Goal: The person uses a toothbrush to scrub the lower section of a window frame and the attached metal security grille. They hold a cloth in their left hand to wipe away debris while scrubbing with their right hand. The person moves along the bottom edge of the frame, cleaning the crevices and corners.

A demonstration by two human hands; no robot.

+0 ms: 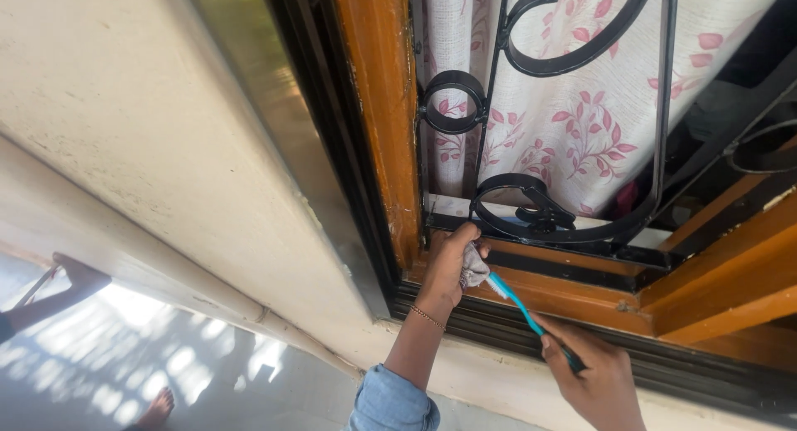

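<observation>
At lower centre, a cloth (474, 266) is gripped by the left hand (451, 265) against the window frame (573, 298); a toothbrush (519, 302) is grasped by the right hand (594, 377), bristles at the frame's corner, judged mid-scrub; the sill rightward apparently remains.

Your toothbrush (531, 316) is slim, with a bright turquoise handle and a head of pale bristles. It lies at a slant, head up and to the left, handle running down to the right. The bristle end rests against the orange-brown wooden window frame (573, 298), low down near its bottom left corner, just below the black iron grille. Your cloth (473, 266) is a small, pale grey rag, crumpled into a wad. It sits pressed at that same lower corner, touching the brush head on its left side.
</observation>
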